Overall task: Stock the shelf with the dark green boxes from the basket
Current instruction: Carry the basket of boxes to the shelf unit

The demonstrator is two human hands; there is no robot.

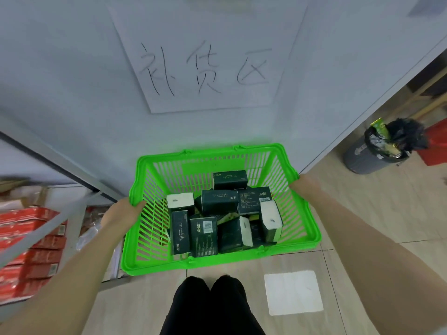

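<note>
Bright green slatted plastic basket [217, 258] gripped at both side rims: left hand [122, 213], right hand [305, 183]. Inside, jumbled dark green rectangular boxes [219, 201], gold script probably "金漂". Behind, white paper sign [205, 64] handwritten "补货区".

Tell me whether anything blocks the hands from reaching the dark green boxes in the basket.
Nothing visible does. The green basket has no lid, and the dark green boxes lie loose and uncovered inside. The left hand and right hand each grip a side rim, so either must let go first.
</note>
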